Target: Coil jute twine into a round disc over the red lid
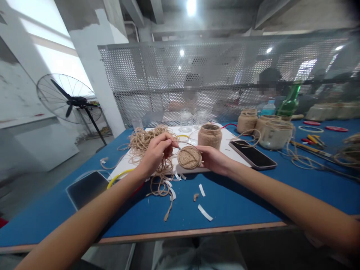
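My right hand grips a round disc wound with jute twine, held upright on its edge just above the table. My left hand is closed in a pinch on a strand of the twine that runs to the disc. A loose heap of the same twine lies behind my left hand on a white board. A jar wrapped in twine stands on the board just beyond the disc.
A phone lies right of the jar, and a dark tablet at the left. More wrapped jars, a green bottle, glass jars and tools stand farther back. White paper strips litter the blue table. People sit behind a mesh screen.
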### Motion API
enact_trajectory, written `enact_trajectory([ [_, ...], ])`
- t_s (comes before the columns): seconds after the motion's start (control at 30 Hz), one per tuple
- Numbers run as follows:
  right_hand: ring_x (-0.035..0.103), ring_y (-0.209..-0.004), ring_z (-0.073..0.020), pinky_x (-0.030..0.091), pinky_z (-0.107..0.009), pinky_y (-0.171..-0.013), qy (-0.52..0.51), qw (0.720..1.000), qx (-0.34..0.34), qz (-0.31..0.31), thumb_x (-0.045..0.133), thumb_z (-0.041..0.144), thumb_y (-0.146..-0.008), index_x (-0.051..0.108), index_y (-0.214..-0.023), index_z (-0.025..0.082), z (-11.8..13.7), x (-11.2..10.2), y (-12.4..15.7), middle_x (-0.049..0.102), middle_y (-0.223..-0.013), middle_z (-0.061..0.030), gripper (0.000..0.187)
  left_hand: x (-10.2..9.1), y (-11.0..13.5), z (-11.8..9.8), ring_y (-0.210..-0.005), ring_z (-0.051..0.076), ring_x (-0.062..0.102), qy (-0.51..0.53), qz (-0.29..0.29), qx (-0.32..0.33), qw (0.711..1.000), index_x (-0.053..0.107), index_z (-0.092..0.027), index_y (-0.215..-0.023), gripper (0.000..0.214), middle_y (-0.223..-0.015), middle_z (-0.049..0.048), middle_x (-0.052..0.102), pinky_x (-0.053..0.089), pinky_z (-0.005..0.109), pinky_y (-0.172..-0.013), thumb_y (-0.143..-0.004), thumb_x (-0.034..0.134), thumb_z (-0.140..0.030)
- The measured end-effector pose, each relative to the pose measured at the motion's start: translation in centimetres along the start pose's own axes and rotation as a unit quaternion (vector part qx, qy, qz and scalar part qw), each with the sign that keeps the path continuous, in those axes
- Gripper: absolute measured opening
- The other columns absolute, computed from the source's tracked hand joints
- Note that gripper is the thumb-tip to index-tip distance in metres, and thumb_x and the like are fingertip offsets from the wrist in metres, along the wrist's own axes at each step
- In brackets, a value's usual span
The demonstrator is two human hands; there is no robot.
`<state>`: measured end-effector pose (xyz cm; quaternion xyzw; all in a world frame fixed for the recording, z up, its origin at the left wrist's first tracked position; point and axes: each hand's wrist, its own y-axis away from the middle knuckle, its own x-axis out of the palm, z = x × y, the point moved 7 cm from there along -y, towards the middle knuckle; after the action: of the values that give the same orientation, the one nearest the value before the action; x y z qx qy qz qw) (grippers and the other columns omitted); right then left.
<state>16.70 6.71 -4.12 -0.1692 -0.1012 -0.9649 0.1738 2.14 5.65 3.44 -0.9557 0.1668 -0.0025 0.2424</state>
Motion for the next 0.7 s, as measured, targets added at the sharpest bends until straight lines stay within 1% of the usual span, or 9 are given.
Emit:
enact_trajectory([
  [0.13,0.047,-0.06,-0.0092,0.036,-0.021,-0.051,-0.001,1.0,-0.001,0.004,0.052,0.024,-0.077,0.06,-0.08,0.016,0.0,-0.1,-0.1,0.054,-0.068,-0.0008,0.012,-0.4,-0.1,-0.1,-0.049,0.007,0.044,0.062,-0.024,-0.017,0.998,0.041,-0.017,-0.07,0.009,-0.071,0.0026,0.06,0.031,0.017,-0.042,-0.078,0.04,-0.021],
  [0.27,0.047,-0.059,-0.009,0.035,-0.021,-0.051,-0.006,1.0,-0.001,0.01,0.052,0.024,-0.076,0.06,-0.081,0.016,-0.2,-0.3,-0.3,0.055,-0.069,-0.0008,0.012,-1.2,-0.5,-0.4,-0.043,0.007,0.042,0.096,-0.071,0.009,0.993,0.037,-0.018,-0.07,0.009,-0.068,0.002,0.061,0.028,0.017,-0.039,-0.078,0.038,-0.021],
  [0.4,0.051,-0.065,-0.0107,0.04,-0.023,-0.057,-0.014,1.0,0.011,-0.009,0.051,0.029,-0.079,0.06,-0.082,0.016,-0.5,-0.7,-0.4,0.057,-0.075,-0.0026,0.016,-1.9,-0.6,-0.7,-0.042,0.007,0.043,0.114,-0.104,0.023,0.988,0.038,-0.018,-0.073,0.009,-0.066,0.0014,0.059,0.028,0.018,-0.039,-0.079,0.038,-0.024],
  [0.5,0.051,-0.064,-0.0108,0.043,-0.025,-0.059,0.002,1.0,-0.007,-0.024,0.056,0.028,-0.076,0.061,-0.086,0.017,-0.2,-0.8,-0.2,0.058,-0.078,-0.003,0.015,-2.2,-0.4,-0.6,-0.044,0.007,0.042,0.116,-0.129,0.001,0.985,0.038,-0.018,-0.071,0.011,-0.061,-0.0009,0.052,0.027,0.017,-0.037,-0.079,0.039,-0.026],
  [0.57,0.052,-0.063,-0.0107,0.044,-0.026,-0.06,0.017,0.999,-0.025,-0.02,0.058,0.025,-0.074,0.061,-0.087,0.017,0.1,-0.7,0.0,0.058,-0.08,-0.0034,0.015,-2.2,-0.3,-0.5,-0.042,0.007,0.039,0.112,-0.128,-0.01,0.985,0.037,-0.018,-0.067,0.015,-0.054,-0.0033,0.044,0.026,0.016,-0.037,-0.078,0.039,-0.028],
  [0.63,0.053,-0.064,-0.0107,0.045,-0.027,-0.061,0.027,0.999,-0.038,-0.013,0.058,0.024,-0.074,0.062,-0.088,0.017,0.3,-0.6,0.1,0.059,-0.082,-0.0038,0.015,-2.2,-0.3,-0.7,-0.04,0.006,0.034,0.112,-0.118,-0.003,0.987,0.034,-0.018,-0.063,0.02,-0.048,-0.0048,0.035,0.026,0.017,-0.037,-0.078,0.039,-0.029],
  [0.7,0.052,-0.064,-0.0108,0.044,-0.026,-0.061,0.035,0.998,-0.047,-0.01,0.057,0.024,-0.075,0.062,-0.088,0.017,0.5,-0.6,0.1,0.059,-0.082,-0.004,0.015,-2.3,-0.3,-0.9,-0.039,0.006,0.031,0.122,-0.115,0.015,0.986,0.031,-0.018,-0.059,0.023,-0.046,-0.0052,0.03,0.025,0.017,-0.037,-0.077,0.038,-0.029],
])
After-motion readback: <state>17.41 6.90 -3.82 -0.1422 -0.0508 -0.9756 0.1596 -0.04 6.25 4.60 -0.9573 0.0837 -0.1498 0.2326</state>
